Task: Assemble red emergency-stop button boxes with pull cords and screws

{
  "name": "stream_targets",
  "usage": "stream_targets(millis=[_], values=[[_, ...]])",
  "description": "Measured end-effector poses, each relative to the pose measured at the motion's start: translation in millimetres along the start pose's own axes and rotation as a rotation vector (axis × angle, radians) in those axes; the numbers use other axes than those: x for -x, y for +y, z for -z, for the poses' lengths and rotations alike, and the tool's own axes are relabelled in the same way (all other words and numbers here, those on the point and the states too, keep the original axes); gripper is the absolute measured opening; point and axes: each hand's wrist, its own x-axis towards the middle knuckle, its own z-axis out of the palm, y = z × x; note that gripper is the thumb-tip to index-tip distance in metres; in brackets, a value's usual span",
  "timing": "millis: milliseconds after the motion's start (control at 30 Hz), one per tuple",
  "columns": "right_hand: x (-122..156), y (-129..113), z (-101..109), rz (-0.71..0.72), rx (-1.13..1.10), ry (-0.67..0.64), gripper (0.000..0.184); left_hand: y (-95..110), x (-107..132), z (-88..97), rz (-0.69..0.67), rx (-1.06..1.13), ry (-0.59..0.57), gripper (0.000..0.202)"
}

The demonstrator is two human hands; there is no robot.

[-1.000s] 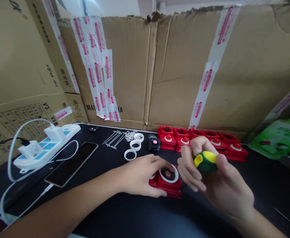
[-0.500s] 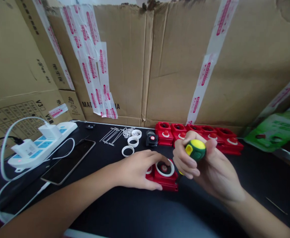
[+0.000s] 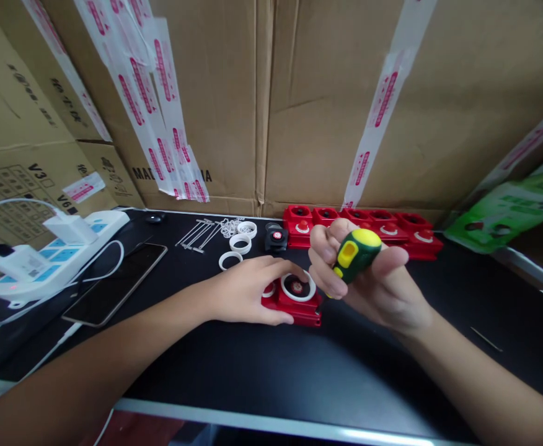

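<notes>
My left hand (image 3: 243,296) rests on the black table and grips the left side of a red button box (image 3: 294,301) with a white ring on its top. My right hand (image 3: 369,282) is closed round a short green and yellow screwdriver (image 3: 356,252), held just right of and above that box, its tip hidden behind my fingers. A row of several more red button boxes (image 3: 359,224) stands behind, against the cardboard wall.
White rings (image 3: 234,251), thin metal pins (image 3: 199,234) and a small black part (image 3: 276,238) lie at the back of the black table (image 3: 253,371). A phone (image 3: 116,284) and a white power strip (image 3: 52,257) with chargers lie left. Cardboard boxes wall the back and left; green packaging (image 3: 508,210) leans right.
The view has tilted down, so everything sits higher in the picture. My right hand has turned the screwdriver, its yellow end now pointing up to the right. My left hand keeps hold of the box.
</notes>
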Motion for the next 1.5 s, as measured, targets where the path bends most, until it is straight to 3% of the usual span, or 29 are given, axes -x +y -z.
stream_targets(millis=[400, 500, 667, 767, 900, 1000, 1200, 1500], values=[[2.2, -2.0, -5.5, -0.096, -0.106, -0.005, 0.050, -3.2, -0.4, -0.7, 0.026, 0.006, 0.013, 0.062], [1.6, -1.9, -5.4, -0.078, -0.088, 0.026, 0.053, -3.8, -0.6, -0.9, 0.032, 0.007, 0.015, 0.062], [-0.1, -1.8, -2.1, -0.008, -0.029, 0.091, 0.038, -3.2, -1.7, 1.4, -0.004, 0.000, 0.007, 0.061], [1.4, -2.5, -3.7, -0.052, -0.013, 0.121, 0.043, -3.6, -1.8, 0.9, 0.001, -0.006, 0.019, 0.061], [6.8, -3.0, -6.2, -0.143, -0.115, 0.044, 0.052, -3.9, -1.6, -1.2, -0.006, -0.004, 0.020, 0.064], [7.9, -2.7, -7.0, -0.131, -0.150, 0.051, 0.059, -3.3, -1.0, -1.5, -0.002, 0.013, 0.024, 0.063], [3.4, 2.1, -3.3, -0.066, -0.158, 0.066, 0.042, -1.5, -0.7, -1.0, 0.032, 0.032, 0.020, 0.062], [4.7, 2.7, -5.9, -0.098, -0.175, 0.100, 0.046, 2.4, -0.8, -0.6, 0.068, 0.034, 0.007, 0.066]])
